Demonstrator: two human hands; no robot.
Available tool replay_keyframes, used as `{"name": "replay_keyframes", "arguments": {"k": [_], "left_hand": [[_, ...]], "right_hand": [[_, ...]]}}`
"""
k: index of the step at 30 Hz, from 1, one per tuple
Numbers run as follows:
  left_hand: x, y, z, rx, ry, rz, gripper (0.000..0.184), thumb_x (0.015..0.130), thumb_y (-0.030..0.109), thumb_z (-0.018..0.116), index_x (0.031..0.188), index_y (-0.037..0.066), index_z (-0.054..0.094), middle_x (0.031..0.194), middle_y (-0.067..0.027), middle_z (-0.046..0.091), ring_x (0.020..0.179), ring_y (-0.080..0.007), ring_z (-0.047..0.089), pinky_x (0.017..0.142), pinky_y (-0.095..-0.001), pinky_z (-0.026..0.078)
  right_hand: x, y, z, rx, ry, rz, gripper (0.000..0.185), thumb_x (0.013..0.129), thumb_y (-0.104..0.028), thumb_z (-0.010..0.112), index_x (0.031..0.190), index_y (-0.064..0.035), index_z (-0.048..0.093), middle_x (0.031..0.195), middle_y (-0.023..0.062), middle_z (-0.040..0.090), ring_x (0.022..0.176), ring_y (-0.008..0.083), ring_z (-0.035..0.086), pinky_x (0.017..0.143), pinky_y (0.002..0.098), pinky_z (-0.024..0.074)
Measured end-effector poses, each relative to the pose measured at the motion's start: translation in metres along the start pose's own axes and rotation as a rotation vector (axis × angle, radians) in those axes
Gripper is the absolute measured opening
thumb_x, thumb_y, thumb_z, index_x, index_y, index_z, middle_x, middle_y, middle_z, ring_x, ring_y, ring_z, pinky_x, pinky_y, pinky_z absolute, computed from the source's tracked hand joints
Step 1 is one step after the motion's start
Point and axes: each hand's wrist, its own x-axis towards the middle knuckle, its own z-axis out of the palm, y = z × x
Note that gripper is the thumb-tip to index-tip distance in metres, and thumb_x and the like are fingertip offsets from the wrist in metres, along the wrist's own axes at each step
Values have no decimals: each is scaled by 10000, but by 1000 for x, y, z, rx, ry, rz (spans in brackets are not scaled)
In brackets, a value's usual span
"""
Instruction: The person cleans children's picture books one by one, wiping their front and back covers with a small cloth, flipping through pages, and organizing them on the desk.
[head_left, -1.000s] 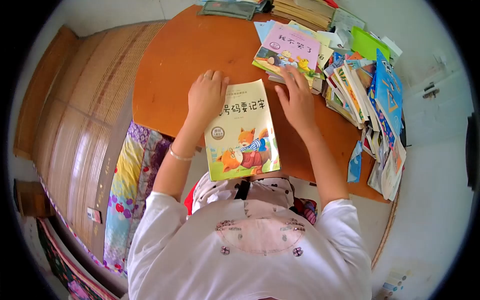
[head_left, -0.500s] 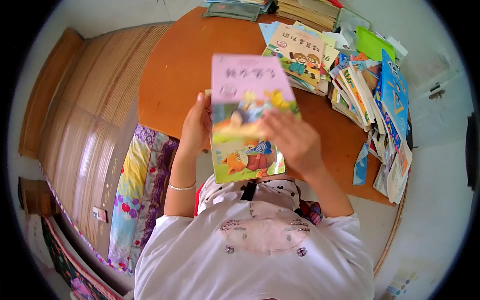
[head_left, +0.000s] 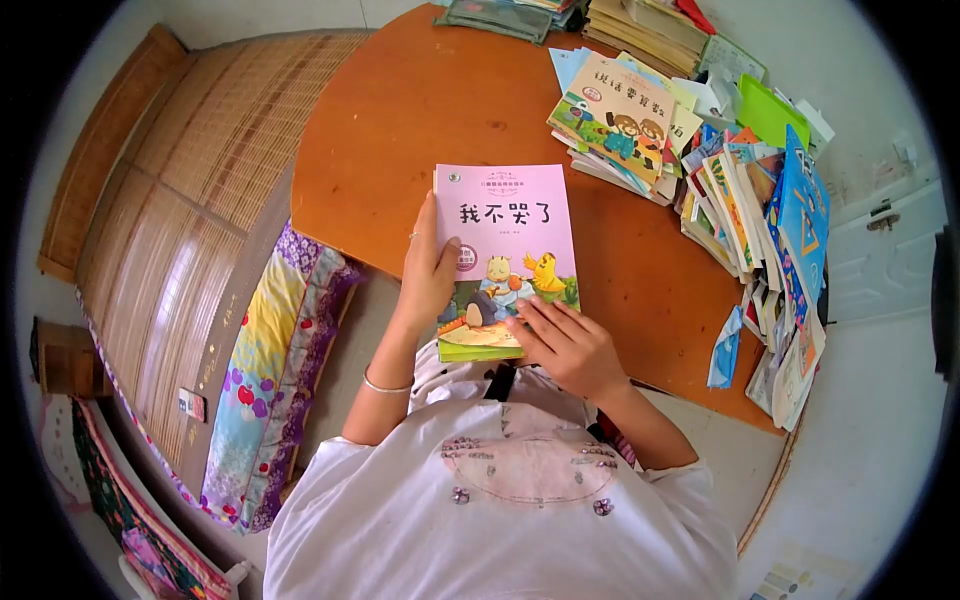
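A pink picture book [head_left: 505,230] with Chinese characters, a yellow bird and other cartoon animals on its cover is held upright before me. A green edge [head_left: 475,353] of another book shows beneath it. My left hand [head_left: 430,265] grips the left side, thumb over the cover and the other fingers mostly hidden. Across the lower right of the cover lie the outstretched fingers of my right hand [head_left: 570,345], its back toward me.
The brown table [head_left: 390,130] curves around the front. On its right are a pile of picture books [head_left: 615,110] and a leaning row of books [head_left: 740,200]. More papers are stacked [head_left: 645,40] at the back. A flowered cushion [head_left: 265,390] lies to the left.
The pink book has come down over the green-edged one, covering its fox picture almost entirely. My right hand has moved slightly lower on the cover, and the view has shifted a little.
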Motion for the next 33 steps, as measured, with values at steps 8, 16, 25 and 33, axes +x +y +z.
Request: {"name": "replay_keyframes", "arguments": {"k": [8,16,25,33], "left_hand": [[1,-8,3,-127,-19,-20,639,928,-35,490,1515,-58,239,1543,-253,320,1441,-333,313,1166,-375,258],[10,48,-12,702,-194,244,641,948,288,600,1509,85,366,1592,-186,267,1482,-400,198,1184,-526,189],[10,38,-6,942,-288,306,654,944,471,548,1479,112,432,1590,-170,285,1486,-414,173,1176,-558,180],[19,63,-11,352,-227,349,643,935,220,617,1490,13,368,1592,-187,279,1491,-374,205,1194,-475,198]], "right_hand": [[-9,-4,3,59,21,19,383,929,-345,608,1236,-121,656,1267,90,654,1150,241,642,976,363,520],[-2,-4,-7,131,-12,54,398,893,-375,665,1164,-84,674,1269,76,641,1106,233,654,921,346,539],[66,132,2,-75,309,394,392,922,-231,635,1228,11,607,1257,151,626,1169,311,601,977,402,498],[48,185,31,-411,156,426,332,928,-178,599,1229,-46,643,1229,113,668,1097,297,642,918,396,519]]}}
